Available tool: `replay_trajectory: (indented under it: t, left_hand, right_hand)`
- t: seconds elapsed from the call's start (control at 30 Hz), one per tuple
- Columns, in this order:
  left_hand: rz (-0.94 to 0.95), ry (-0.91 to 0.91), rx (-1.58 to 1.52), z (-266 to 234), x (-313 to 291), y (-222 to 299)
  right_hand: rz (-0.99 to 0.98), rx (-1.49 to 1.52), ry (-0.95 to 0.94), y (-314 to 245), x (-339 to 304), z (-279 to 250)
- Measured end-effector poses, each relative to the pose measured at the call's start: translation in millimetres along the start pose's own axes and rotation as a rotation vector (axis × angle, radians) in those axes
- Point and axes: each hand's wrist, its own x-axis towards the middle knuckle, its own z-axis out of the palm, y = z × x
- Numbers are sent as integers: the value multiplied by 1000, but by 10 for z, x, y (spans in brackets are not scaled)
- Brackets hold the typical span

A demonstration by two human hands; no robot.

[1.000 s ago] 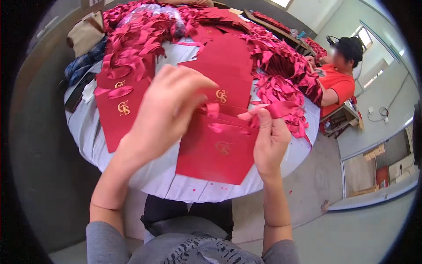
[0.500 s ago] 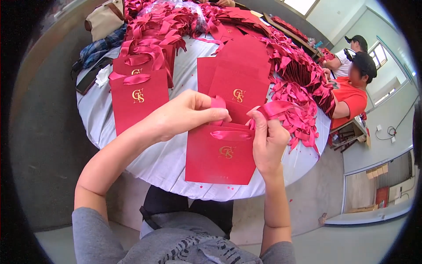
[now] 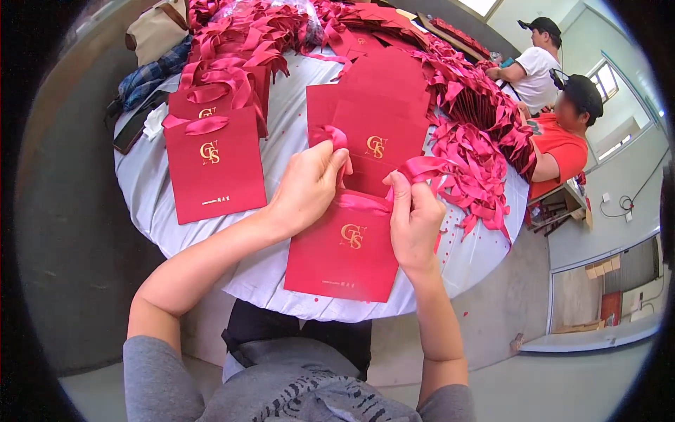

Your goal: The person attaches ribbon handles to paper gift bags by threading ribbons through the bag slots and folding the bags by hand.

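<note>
A matte red, upright-rectangular bag (image 3: 341, 264) rests close to the near edge of a round, white-clothed table (image 3: 148, 190), its flat base facing that edge. The front panel is smooth and carries a gold emblem above its middle and a small pale line of print near the base; a glossy pink ribbon handle (image 3: 362, 202) crosses its top. Left hand (image 3: 309, 183): the thumb and forefinger pinch a raised pink ribbon loop above the bag's top left corner. Right hand (image 3: 416, 225): the thumb presses a second stretch of ribbon against the curled forefinger, beside the top right corner. Whether both stretches form one ribbon cannot be told. Similar bags (image 3: 214, 176) overlap toward the table's left edge; heaped ribbons (image 3: 467, 172) line its right edge.
</note>
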Motion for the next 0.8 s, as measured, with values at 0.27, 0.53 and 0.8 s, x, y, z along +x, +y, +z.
replay_trajectory:
  t: [0.27, 0.53, 0.8]
  left_hand:
    - [-78, -255, 239, 29, -83, -117]
    - [617, -402, 481, -126, -548, 210]
    - [764, -672, 325, 97, -762, -89]
  right_hand:
    - [212, -472, -243, 85, 108, -123]
    - [148, -151, -449, -67, 334, -64]
    - [231, -184, -540, 6, 413, 322]
